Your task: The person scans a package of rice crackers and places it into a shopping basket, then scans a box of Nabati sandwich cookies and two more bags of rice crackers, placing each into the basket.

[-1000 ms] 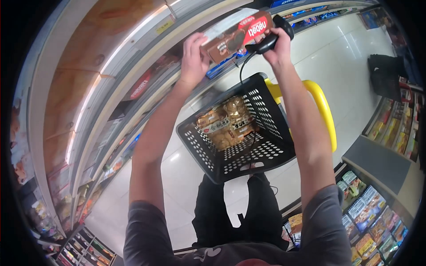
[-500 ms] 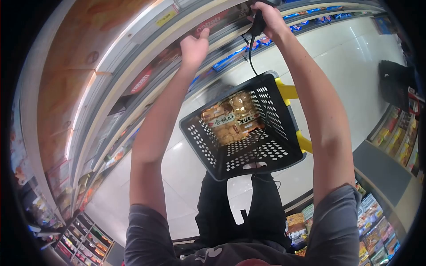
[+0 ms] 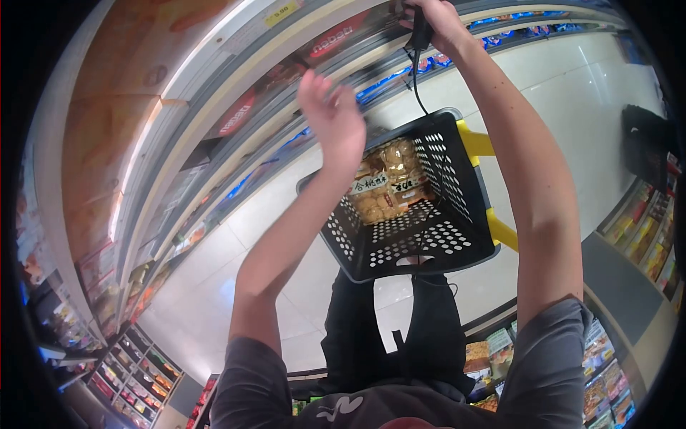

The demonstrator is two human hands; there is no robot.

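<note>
Snag risk from thin black cable (image 3: 416, 77) near black perforated plastic basket (image 3: 364, 266), with right hand (image 3: 444, 27) gripping black handheld device (image 3: 422, 33), left hand (image 3: 337, 127) loosely open.

Pale, shiny tiled floor (image 3: 554, 89) between stocked shelves (image 3: 139, 375); 1 bright strip (image 3: 136, 164), perhaps a light, at left

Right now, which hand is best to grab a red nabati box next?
The left hand, probably: it looks empty, though blurred, and near the nabati boxes. The right hand grips a black corded device.
</note>
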